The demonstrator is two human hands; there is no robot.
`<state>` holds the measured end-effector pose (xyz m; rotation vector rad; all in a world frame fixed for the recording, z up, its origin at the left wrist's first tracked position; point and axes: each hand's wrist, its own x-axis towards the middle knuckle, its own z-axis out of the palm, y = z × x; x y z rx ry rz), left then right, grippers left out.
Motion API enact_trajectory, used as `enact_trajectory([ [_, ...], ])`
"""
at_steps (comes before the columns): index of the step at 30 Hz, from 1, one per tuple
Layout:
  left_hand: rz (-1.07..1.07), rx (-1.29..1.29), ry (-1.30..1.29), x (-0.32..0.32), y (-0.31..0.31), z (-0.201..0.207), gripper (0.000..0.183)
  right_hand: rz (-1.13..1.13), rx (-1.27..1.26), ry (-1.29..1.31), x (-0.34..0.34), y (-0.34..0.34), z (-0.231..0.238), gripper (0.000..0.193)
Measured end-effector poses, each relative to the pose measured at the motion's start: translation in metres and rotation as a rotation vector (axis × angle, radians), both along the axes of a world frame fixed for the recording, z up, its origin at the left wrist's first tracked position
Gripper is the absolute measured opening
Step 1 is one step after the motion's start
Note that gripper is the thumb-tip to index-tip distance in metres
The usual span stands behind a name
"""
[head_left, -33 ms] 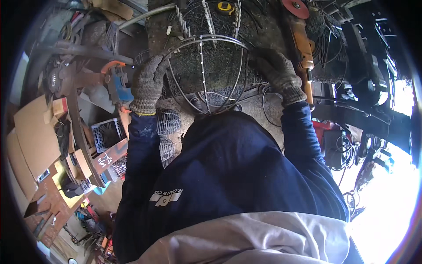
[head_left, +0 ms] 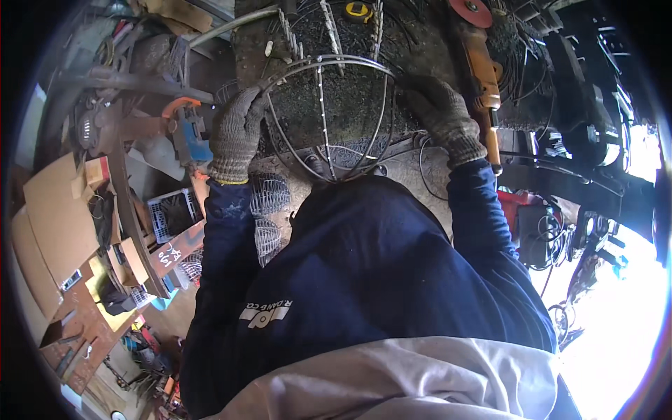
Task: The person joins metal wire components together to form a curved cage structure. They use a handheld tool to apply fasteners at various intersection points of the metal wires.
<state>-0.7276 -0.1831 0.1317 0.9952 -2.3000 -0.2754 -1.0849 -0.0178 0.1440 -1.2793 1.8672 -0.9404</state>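
Note:
A round wire frame (head_left: 321,105), with a double-looking rim at the top and thin curved ribs, stands between my hands over a dark work surface (head_left: 294,129). My left hand (head_left: 236,136), in a grey knitted glove, is closed on the left side of its rim. On the opposite side my right hand (head_left: 446,115), gloved the same way, grips the rim; its fingertips are dark and partly hidden. The lower ribs reach toward my dark blue work top (head_left: 371,259).
An orange angle grinder (head_left: 481,77) with a red disc lies right of my right hand. Notched metal uprights (head_left: 330,28) and a yellow tape measure (head_left: 358,12) are beyond the frame. A blue clamp (head_left: 190,136) is at left, above a plastic crate (head_left: 173,213). Wire mesh pieces (head_left: 269,194) lie below.

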Motion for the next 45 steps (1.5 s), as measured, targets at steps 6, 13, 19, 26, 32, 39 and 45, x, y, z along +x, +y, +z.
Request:
enact_trajectory([
  [6,-0.046,0.075,0.118,0.0,-0.001,0.006,0.026,-0.003,-0.057,0.157,0.009,-0.008,-0.017,0.041],
  [13,0.028,0.559,0.436,0.032,0.002,-0.02,0.027,0.0,-0.055,0.249,0.007,-0.011,-0.02,0.041],
  [19,0.085,0.191,0.02,0.01,0.019,0.001,0.031,-0.059,0.008,0.149,0.009,-0.009,-0.024,0.036],
  [26,0.177,0.048,0.064,0.004,0.015,-0.015,0.032,-0.015,-0.031,0.372,0.02,-0.011,-0.012,0.04],
  [32,0.151,0.089,0.143,0.01,0.009,-0.033,0.032,-0.022,-0.067,0.402,0.015,-0.008,-0.028,0.041],
  [39,0.167,0.119,0.108,0.002,0.015,-0.02,0.032,-0.012,-0.077,0.367,0.017,-0.008,-0.03,0.038],
  [45,0.158,0.065,0.125,0.007,0.013,-0.031,0.032,-0.005,-0.106,0.449,0.019,-0.009,-0.026,0.037],
])
